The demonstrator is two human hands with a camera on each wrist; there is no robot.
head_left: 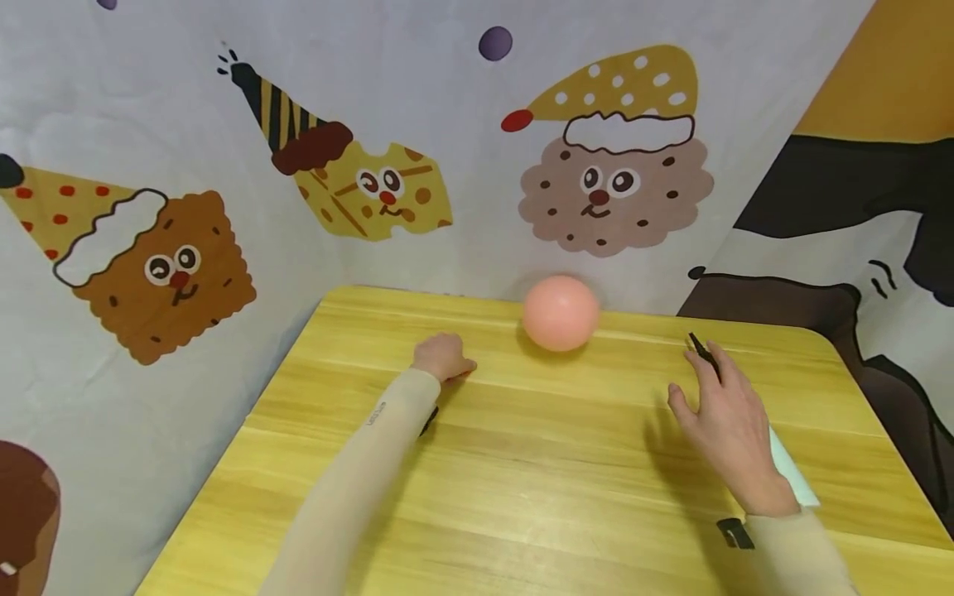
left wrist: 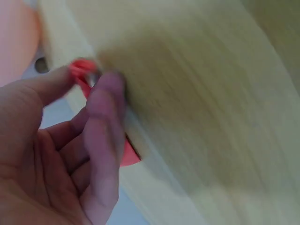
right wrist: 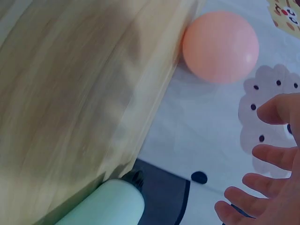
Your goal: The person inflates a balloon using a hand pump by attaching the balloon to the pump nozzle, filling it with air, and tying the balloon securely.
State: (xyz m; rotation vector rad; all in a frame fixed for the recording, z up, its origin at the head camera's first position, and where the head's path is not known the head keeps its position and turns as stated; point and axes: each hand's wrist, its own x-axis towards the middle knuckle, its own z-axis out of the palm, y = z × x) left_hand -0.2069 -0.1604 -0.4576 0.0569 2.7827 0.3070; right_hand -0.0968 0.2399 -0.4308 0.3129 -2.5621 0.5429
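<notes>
My left hand [head_left: 441, 358] is low over the tabletop, left of the pink balloon. In the left wrist view its thumb and fingers pinch a limp red balloon [left wrist: 130, 153] with a rolled lip; the fingers hide its middle. On the right, my right hand [head_left: 723, 426] hovers with spread fingers, holding nothing. Below that hand lies a mint-green pump [head_left: 792, 472] with a black nozzle, partly hidden by the hand in the head view. The right wrist view shows the pump's body [right wrist: 110, 206] apart from the fingers. A round, inflated pink balloon [head_left: 561, 314] rests near the table's back edge.
The wooden table [head_left: 537, 472] has its back edge close to a white cloth [head_left: 462, 265] printed with cartoon food figures. That cloth also hangs along the left side. Small black wrist gear [head_left: 735, 534] sits by the right sleeve.
</notes>
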